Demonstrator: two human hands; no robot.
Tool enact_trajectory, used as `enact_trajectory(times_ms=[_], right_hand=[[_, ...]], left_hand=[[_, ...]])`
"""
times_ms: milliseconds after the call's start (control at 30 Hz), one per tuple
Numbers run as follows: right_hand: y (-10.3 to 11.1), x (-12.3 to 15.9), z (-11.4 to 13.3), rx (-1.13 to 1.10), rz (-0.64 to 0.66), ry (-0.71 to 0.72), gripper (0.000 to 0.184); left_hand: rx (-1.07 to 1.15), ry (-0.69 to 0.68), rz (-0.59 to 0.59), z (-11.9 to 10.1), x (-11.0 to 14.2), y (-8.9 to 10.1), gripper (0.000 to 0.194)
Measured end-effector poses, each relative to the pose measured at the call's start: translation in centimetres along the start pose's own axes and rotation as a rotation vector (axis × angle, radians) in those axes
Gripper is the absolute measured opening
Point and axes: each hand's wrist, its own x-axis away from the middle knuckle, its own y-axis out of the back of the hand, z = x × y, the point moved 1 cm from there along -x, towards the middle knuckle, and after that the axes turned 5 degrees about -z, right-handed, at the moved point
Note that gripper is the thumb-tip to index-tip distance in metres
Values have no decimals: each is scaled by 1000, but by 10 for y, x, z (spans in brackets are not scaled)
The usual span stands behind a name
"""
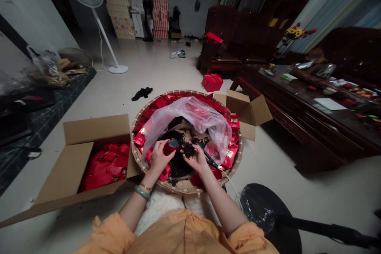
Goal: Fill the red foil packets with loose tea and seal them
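Observation:
My left hand point(158, 159) holds a small red foil packet point(170, 147) upright by its side, with its dark mouth facing up. My right hand point(195, 158) pinches a bit of loose dark tea leaves point(178, 162) just beside that packet. A black-handled tool with a white cord point(207, 155) lies against my right hand, though I cannot tell if it is gripped. Both hands work over a round woven bamboo tray point(186, 186) holding the leaf pile, several red foil packets point(139, 139) and a crumpled translucent plastic bag point(190, 117).
An open cardboard box of red packets point(101, 135) stands left of the tray, and another cardboard box point(247, 109) stands beyond its right rim. A dark wooden table point(297, 103) runs along the right. A round black seat point(262, 210) sits at lower right.

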Motion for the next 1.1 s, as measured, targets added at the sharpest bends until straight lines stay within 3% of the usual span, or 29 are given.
enact_trajectory(times_ms=[100,200,400,600,900,1100], right_hand=[[-9,1,6,-89,-11,-24,28],[-22,3,14,-104,-34,39,30],[-54,5,24,14,-73,301,38],[-81,1,13,169,-83,560,39],[-95,10,7,465,31,528,58],[-83,6,20,434,15,473,53]], left_hand=[[5,6,8,0,1,-1,40],[-13,9,16,-1,2,-2,40],[-19,-13,66,-7,2,-10,42],[-9,-12,48,-8,-1,-16,43],[-44,3,6,-1,0,-18,43],[-37,26,-10,0,-1,-13,44]])
